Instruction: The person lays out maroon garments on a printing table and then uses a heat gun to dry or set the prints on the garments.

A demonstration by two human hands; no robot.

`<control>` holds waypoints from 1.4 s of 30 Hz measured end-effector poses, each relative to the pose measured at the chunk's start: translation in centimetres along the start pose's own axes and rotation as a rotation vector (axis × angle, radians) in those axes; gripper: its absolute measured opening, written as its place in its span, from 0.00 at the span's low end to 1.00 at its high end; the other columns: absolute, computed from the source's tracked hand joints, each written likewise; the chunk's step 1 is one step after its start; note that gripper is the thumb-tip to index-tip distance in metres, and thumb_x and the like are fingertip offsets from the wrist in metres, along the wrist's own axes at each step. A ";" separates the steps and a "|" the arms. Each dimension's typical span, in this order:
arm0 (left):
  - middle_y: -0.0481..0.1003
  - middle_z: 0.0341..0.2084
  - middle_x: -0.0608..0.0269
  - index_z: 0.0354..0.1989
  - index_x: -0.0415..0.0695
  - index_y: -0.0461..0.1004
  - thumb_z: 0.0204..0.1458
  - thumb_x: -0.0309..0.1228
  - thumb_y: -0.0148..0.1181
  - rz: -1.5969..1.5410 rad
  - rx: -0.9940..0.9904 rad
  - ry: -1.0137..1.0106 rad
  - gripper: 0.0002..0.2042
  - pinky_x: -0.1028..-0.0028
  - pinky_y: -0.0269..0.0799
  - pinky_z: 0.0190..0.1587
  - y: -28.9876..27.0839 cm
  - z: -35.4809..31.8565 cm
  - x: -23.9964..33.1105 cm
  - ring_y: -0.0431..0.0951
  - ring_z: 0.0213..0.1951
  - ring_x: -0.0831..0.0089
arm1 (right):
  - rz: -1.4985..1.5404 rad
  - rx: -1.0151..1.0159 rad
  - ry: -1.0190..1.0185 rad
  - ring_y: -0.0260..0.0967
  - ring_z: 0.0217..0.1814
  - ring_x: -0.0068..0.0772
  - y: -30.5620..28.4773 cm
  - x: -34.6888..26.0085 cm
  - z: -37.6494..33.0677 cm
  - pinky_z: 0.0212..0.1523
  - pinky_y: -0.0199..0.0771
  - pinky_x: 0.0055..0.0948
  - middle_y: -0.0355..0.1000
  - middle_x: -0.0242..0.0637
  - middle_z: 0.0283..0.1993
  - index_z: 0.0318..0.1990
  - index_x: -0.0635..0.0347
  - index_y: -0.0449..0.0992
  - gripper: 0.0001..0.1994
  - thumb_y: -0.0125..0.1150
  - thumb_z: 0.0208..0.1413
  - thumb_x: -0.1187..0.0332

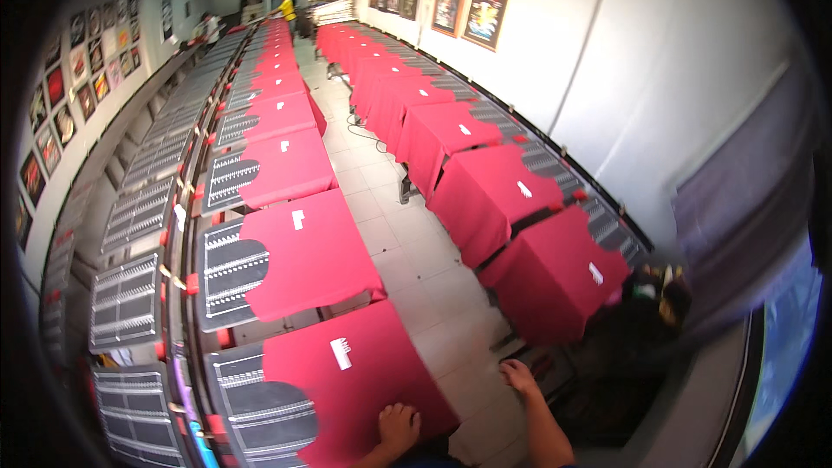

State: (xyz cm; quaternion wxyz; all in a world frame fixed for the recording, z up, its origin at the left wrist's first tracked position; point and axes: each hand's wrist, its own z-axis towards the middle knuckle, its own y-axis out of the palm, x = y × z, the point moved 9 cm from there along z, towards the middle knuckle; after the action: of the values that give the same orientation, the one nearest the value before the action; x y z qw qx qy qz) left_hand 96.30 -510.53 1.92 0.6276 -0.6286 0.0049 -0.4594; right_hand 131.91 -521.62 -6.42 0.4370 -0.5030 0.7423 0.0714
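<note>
My left hand [399,427] rests on the nearest red cloth panel [373,381], close to its lower right part, with the fingers lying on the fabric. The panel has a rounded neck cutout and a small white printed mark [341,353]. It lies over a dark board [269,412] with white ruled lines, which shows through the cutout. To the right, my right hand [518,376] hangs over the aisle, apart from the cloth. Its fingers look loosely curled, and nothing shows in them.
Red panels on boards form two long rows, with a tiled aisle [390,217] between them. Bare ruled boards [126,303] stand left. A dark heap [650,299] lies beyond the right row's near end. A person in yellow [287,9] and another person [211,28] are far off.
</note>
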 end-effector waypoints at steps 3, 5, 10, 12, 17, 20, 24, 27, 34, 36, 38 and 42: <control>0.74 0.29 0.61 0.28 0.48 0.76 0.46 0.34 0.63 0.061 0.059 -0.074 0.05 0.61 0.66 0.34 1.7 3.4 3.3 0.73 0.33 0.60 | -0.288 -0.088 -0.310 0.73 0.45 0.30 -1.6 -15.0 2.7 0.45 0.73 0.31 0.74 0.40 0.46 0.53 0.63 0.70 0.18 0.55 0.61 0.61; 0.74 0.28 0.60 0.29 0.47 0.77 0.47 0.33 0.62 -0.062 0.045 -0.086 0.05 0.61 0.67 0.34 4.8 6.4 5.7 0.74 0.33 0.60 | -0.484 -0.132 -0.391 0.73 0.44 0.30 -4.1 -16.3 5.0 0.45 0.73 0.31 0.74 0.40 0.45 0.52 0.63 0.72 0.18 0.56 0.60 0.61; 0.74 0.28 0.57 0.32 0.44 0.77 0.50 0.31 0.60 -0.369 0.013 -0.224 0.05 0.61 0.69 0.34 9.1 14.9 8.4 0.75 0.33 0.57 | -0.809 -0.246 -0.187 0.74 0.45 0.34 -12.6 -9.0 10.5 0.47 0.71 0.34 0.76 0.41 0.44 0.49 0.63 0.74 0.18 0.58 0.60 0.58; 0.75 0.29 0.52 0.35 0.39 0.77 0.52 0.30 0.59 -0.602 -0.028 -0.396 0.07 0.61 0.71 0.36 13.6 18.3 7.3 0.77 0.32 0.55 | -0.883 -0.388 0.032 0.74 0.47 0.39 -13.3 -6.0 11.9 0.49 0.70 0.35 0.76 0.44 0.45 0.50 0.63 0.75 0.20 0.57 0.60 0.55; 0.76 0.30 0.50 0.34 0.37 0.76 0.54 0.30 0.58 -0.654 0.072 -0.476 0.08 0.64 0.74 0.36 13.0 29.5 3.6 0.78 0.32 0.53 | -0.971 -0.686 -0.110 0.73 0.49 0.46 -7.7 -13.3 17.5 0.50 0.70 0.36 0.76 0.48 0.46 0.50 0.63 0.75 0.22 0.56 0.59 0.53; 0.77 0.30 0.50 0.36 0.37 0.76 0.55 0.28 0.58 -0.561 0.207 -0.501 0.07 0.67 0.75 0.33 7.6 39.1 -0.2 0.80 0.31 0.58 | -1.019 -0.678 -0.382 0.74 0.49 0.45 -2.1 -26.1 28.6 0.50 0.71 0.37 0.75 0.48 0.48 0.49 0.63 0.75 0.21 0.58 0.58 0.54; 0.76 0.31 0.49 0.36 0.38 0.76 0.52 0.26 0.58 -0.251 0.366 -0.583 0.06 0.62 0.73 0.38 1.8 46.0 -8.2 0.77 0.34 0.56 | -0.841 -0.578 -0.651 0.75 0.49 0.45 5.3 -40.4 41.0 0.48 0.73 0.36 0.76 0.47 0.47 0.48 0.62 0.75 0.20 0.58 0.58 0.55; 0.74 0.39 0.49 0.42 0.37 0.72 0.49 0.25 0.57 0.197 0.487 -0.658 0.12 0.54 0.65 0.49 -3.5 50.6 -12.4 0.71 0.43 0.48 | -0.639 -0.588 -0.753 0.76 0.46 0.46 12.0 -52.3 44.9 0.46 0.74 0.37 0.77 0.48 0.43 0.48 0.64 0.74 0.21 0.59 0.56 0.55; 0.54 0.63 0.34 0.65 0.36 0.55 0.55 0.47 0.53 0.632 0.216 -0.850 0.34 0.44 0.47 0.64 -2.6 61.4 -23.9 0.51 0.64 0.35 | -0.745 -1.109 -0.945 0.75 0.46 0.41 30.1 -67.1 50.3 0.46 0.73 0.35 0.77 0.46 0.44 0.50 0.63 0.71 0.20 0.57 0.59 0.55; 0.62 0.59 0.33 0.64 0.36 0.59 0.58 0.48 0.50 0.783 0.251 -0.747 0.32 0.43 0.58 0.60 -4.2 68.3 -26.0 0.62 0.59 0.34 | -0.841 -1.148 -0.892 0.74 0.47 0.44 31.9 -69.3 55.2 0.48 0.72 0.37 0.76 0.47 0.45 0.51 0.62 0.71 0.22 0.55 0.60 0.51; 0.61 0.59 0.30 0.64 0.36 0.58 0.57 0.49 0.51 0.733 0.312 -0.743 0.33 0.40 0.57 0.60 -6.7 74.8 -28.5 0.61 0.59 0.31 | -1.091 -1.079 -0.807 0.73 0.51 0.47 32.7 -69.5 62.8 0.51 0.70 0.40 0.75 0.49 0.48 0.53 0.62 0.70 0.26 0.52 0.60 0.48; 0.59 0.61 0.33 0.66 0.38 0.55 0.58 0.51 0.52 0.725 0.474 -0.668 0.35 0.40 0.52 0.63 -9.1 88.3 -38.0 0.58 0.62 0.33 | -1.303 -0.982 -0.602 0.69 0.56 0.51 33.5 -75.7 74.8 0.56 0.68 0.41 0.72 0.53 0.54 0.58 0.63 0.68 0.32 0.51 0.58 0.43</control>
State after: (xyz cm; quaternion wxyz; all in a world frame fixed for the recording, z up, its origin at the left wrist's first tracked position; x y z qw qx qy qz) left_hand 120.72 -417.20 5.92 0.8376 -0.5396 -0.0819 0.0226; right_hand 156.50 -412.77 -8.52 0.3021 -0.9191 0.0447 0.2489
